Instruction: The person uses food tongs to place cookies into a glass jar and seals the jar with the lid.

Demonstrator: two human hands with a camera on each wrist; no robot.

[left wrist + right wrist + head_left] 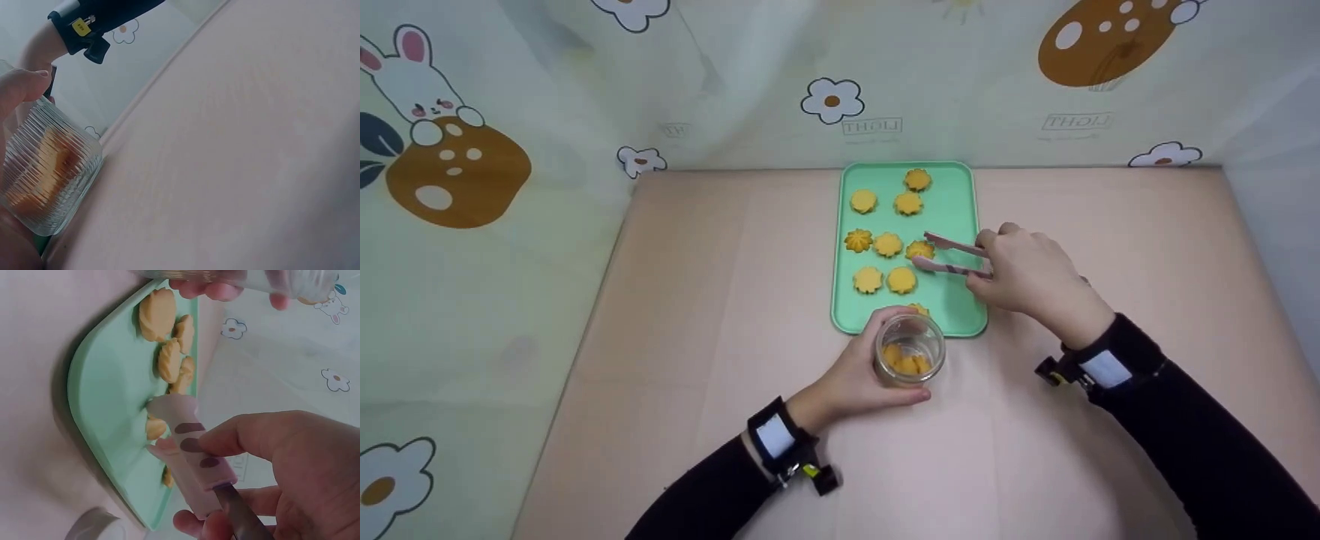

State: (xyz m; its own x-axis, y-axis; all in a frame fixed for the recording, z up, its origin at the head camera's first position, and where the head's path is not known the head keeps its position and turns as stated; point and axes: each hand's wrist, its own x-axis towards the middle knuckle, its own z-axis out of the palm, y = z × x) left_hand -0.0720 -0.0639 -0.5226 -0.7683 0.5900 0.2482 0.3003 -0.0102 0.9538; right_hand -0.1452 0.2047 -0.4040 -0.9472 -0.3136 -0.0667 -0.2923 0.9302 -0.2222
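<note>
- Hands, general: both hands work over a pink table (pixel 697 300), with a green tray (pixel 960 202) ahead of them.
- Left hand (pixel 851 379): fingers and thumb are curled round a ribbed glass jar (pixel 909 350). The jar stands upright on the table, just at the near edge of the tray.
- Jar contents: orange cookie pieces lie at the bottom of the jar. The left wrist view shows them through the ribbed wall (pixel 48 169), with the thumb (pixel 22 84) against the glass.
- Right hand (pixel 1024 274): fingers and thumb pinch a pair of pink tongs (pixel 949 255) at the handle end. The hand sits over the right edge of the tray.
- Tongs: the two tips point left, away from the right hand. The tips stand apart, one on each side of a cookie (pixel 919 249). Whether they touch the cookie cannot be told.
- Tongs, right wrist view: brown spots mark the pink arms (pixel 191 444), which extend over the tray (pixel 107 382).
- Other cookies: flower-shaped cookies (pixel 888 244) lie on the tray to the left of and beyond the tongs. One more cookie is partly hidden behind the jar rim.
- Surroundings: a printed curtain (pixel 472 150) with rabbits and flowers stands beyond and to the left of the hands.
</note>
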